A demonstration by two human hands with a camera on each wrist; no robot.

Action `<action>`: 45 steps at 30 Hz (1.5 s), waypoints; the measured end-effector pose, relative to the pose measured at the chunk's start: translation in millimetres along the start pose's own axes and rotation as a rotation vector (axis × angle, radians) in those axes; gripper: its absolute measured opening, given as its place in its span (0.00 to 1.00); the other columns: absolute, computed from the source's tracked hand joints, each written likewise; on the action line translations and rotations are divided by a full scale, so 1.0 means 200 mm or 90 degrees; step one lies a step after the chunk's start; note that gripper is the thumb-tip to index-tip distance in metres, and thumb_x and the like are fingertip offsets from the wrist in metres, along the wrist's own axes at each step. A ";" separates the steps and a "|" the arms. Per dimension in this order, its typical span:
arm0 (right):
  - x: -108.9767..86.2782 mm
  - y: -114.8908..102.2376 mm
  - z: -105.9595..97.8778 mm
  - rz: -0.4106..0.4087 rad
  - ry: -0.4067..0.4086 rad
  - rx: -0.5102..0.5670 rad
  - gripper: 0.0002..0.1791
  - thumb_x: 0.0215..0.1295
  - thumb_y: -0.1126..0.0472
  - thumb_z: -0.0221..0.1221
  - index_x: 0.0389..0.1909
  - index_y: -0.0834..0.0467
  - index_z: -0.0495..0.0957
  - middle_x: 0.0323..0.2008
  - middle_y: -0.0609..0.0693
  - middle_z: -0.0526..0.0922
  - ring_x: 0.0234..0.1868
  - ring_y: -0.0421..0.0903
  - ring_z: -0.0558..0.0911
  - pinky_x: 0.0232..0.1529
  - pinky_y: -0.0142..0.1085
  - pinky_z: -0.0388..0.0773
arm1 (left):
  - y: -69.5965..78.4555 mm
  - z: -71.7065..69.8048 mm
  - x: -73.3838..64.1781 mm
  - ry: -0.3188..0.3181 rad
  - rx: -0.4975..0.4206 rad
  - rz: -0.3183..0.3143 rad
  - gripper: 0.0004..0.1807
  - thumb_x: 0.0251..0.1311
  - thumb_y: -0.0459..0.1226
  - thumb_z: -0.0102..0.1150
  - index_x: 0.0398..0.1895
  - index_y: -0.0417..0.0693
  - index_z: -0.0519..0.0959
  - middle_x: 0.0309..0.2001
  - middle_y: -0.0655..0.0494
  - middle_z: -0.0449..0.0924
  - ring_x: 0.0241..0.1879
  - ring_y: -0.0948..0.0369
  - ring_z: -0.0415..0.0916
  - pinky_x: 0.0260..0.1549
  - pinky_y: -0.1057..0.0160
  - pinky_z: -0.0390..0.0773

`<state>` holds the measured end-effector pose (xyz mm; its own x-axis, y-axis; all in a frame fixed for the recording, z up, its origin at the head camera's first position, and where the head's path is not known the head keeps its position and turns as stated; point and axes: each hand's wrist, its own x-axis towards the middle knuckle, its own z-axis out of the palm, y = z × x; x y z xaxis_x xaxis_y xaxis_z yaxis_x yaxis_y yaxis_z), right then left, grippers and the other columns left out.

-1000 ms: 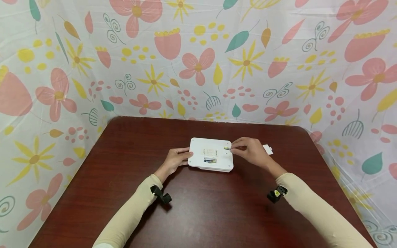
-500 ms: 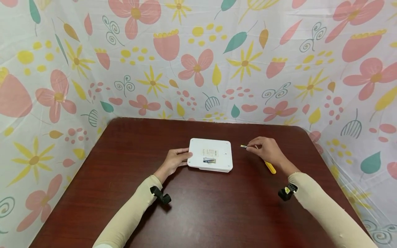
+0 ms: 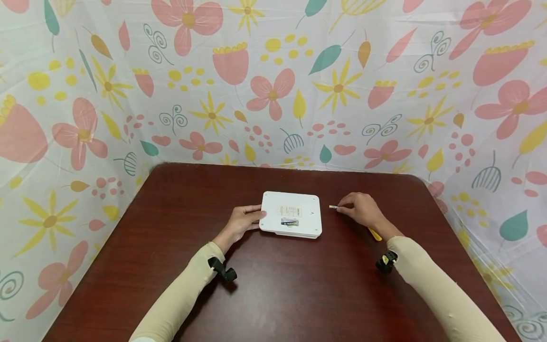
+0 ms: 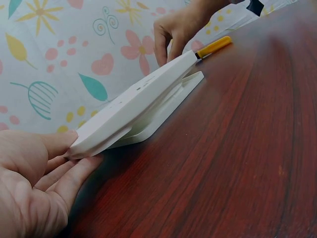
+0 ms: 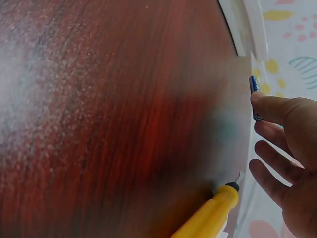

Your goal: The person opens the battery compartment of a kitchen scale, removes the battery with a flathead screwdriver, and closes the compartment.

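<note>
A white flat device (image 3: 273, 199) resembling a kitchen scale lies with its labelled underside up. In its surface is a small opening (image 3: 289, 222) with something blue and yellow inside, too small to tell apart. My left hand (image 3: 241, 222) grips the device's left edge, thumb on top and fingers beneath; in the left wrist view that plate (image 4: 133, 101) slants up over the table. To the right of the device, my right hand (image 3: 361, 209) pinches a small battery (image 5: 254, 85) between thumb and forefinger, apart from the device.
A yellow-handled screwdriver (image 5: 210, 213) lies on the table beneath my right hand, partly hidden in the head view. The dark red-brown table (image 3: 273, 294) meets a flower-printed curtain (image 3: 273, 71) along its back.
My right hand, pinching the battery, has moved right, away from the device's right edge, then slightly back left and down. The screwdriver has come into view. My left hand keeps its grip.
</note>
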<state>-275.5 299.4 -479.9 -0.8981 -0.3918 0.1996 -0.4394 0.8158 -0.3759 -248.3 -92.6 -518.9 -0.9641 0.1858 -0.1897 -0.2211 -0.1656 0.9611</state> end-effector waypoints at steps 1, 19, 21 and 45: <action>0.00 0.00 0.00 0.000 -0.006 -0.004 0.05 0.64 0.60 0.70 0.38 0.57 0.91 0.41 0.54 0.89 0.47 0.57 0.84 0.52 0.58 0.81 | 0.00 0.00 0.00 0.001 0.000 -0.003 0.23 0.64 0.27 0.66 0.62 0.28 0.77 0.51 0.33 0.83 0.40 0.56 0.86 0.42 0.57 0.88; 0.02 0.02 0.06 0.010 -0.025 -0.040 0.04 0.64 0.60 0.71 0.37 0.56 0.91 0.41 0.53 0.89 0.49 0.57 0.83 0.54 0.58 0.79 | 0.00 0.00 0.00 0.005 0.008 -0.011 0.23 0.65 0.27 0.66 0.62 0.29 0.77 0.50 0.36 0.85 0.40 0.56 0.86 0.40 0.57 0.88; 0.02 0.03 0.06 0.013 -0.027 -0.044 0.05 0.64 0.60 0.70 0.37 0.56 0.91 0.41 0.53 0.89 0.49 0.58 0.82 0.54 0.59 0.78 | 0.00 0.00 0.00 0.005 0.006 -0.013 0.23 0.65 0.27 0.66 0.62 0.29 0.78 0.49 0.36 0.85 0.40 0.56 0.86 0.40 0.57 0.88; -0.01 -0.01 0.01 0.033 -0.029 -0.037 0.11 0.64 0.58 0.70 0.42 0.61 0.89 0.43 0.56 0.88 0.50 0.58 0.82 0.55 0.59 0.78 | 0.00 0.00 0.01 0.011 0.011 -0.019 0.22 0.64 0.27 0.66 0.62 0.30 0.78 0.49 0.37 0.85 0.40 0.56 0.86 0.40 0.57 0.88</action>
<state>-273.0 297.5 -480.9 -0.9202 -0.3657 0.1399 -0.3915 0.8585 -0.3313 -249.6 -92.8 -518.2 -0.9595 0.1732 -0.2221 -0.2476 -0.1433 0.9582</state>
